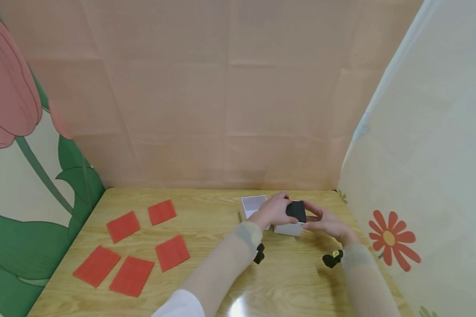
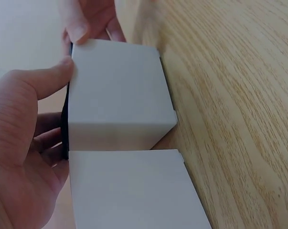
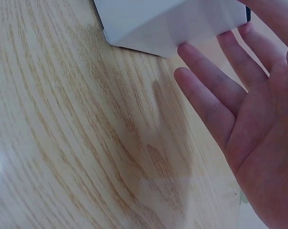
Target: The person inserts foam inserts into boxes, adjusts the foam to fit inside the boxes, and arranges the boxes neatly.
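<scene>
Near the back right of the table, a dark, flat-looking square piece covers the top of a white box. My left hand holds this piece from the left, thumb at the near edge and fingers over the far side. In the left wrist view, the piece is a thin black edge along the mouth of the white box. My right hand grips the box's right corner, its thumb on the near face. Its lower fingers spread out straight beside the box.
A second white box, with its top open, stands just left of the first. Several red squares, among them one red square, lie flat across the table's left half. A plain backdrop hangs behind, and a flowered sheet borders the right side.
</scene>
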{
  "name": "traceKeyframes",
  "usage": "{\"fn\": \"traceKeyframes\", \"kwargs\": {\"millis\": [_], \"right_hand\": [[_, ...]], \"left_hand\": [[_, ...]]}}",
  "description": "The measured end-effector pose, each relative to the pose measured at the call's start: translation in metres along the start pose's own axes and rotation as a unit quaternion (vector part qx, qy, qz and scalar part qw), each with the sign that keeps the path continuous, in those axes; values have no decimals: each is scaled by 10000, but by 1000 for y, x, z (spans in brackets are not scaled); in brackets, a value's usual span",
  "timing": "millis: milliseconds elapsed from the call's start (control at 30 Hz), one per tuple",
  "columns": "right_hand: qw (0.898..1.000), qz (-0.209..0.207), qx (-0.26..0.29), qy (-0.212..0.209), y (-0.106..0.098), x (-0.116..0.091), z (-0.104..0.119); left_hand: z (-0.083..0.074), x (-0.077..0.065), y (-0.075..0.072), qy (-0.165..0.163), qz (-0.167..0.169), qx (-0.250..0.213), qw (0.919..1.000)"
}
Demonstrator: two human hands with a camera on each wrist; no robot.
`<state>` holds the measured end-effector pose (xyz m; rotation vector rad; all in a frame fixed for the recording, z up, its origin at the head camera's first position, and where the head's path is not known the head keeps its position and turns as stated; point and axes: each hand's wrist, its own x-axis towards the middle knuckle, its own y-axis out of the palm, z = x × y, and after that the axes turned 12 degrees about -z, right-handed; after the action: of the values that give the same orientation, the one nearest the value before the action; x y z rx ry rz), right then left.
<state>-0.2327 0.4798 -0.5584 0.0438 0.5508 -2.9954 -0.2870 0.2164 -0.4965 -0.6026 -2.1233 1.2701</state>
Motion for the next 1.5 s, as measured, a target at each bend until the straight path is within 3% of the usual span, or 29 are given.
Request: {"fn": "traceKeyframes", "kwargs": {"millis": [200, 500, 733, 1167, 1500], "right_hand": [[10000, -11, 15, 52, 1, 1, 0], [9999, 50, 51, -72, 1, 2, -2], [9999, 53, 90, -84, -1, 3, -1], [9999, 20, 102, 28, 2, 1, 2], [10000, -24, 42, 19, 3, 2, 2]], "left_hand": [[4, -2, -5, 135, 36, 54, 9999], [17, -1, -27, 202, 74, 164, 9996], [24, 0, -26, 263, 43, 177, 9995], [22, 0, -26, 229, 32, 222, 9995], [25, 0, -21, -106, 53, -98, 9999]]}}
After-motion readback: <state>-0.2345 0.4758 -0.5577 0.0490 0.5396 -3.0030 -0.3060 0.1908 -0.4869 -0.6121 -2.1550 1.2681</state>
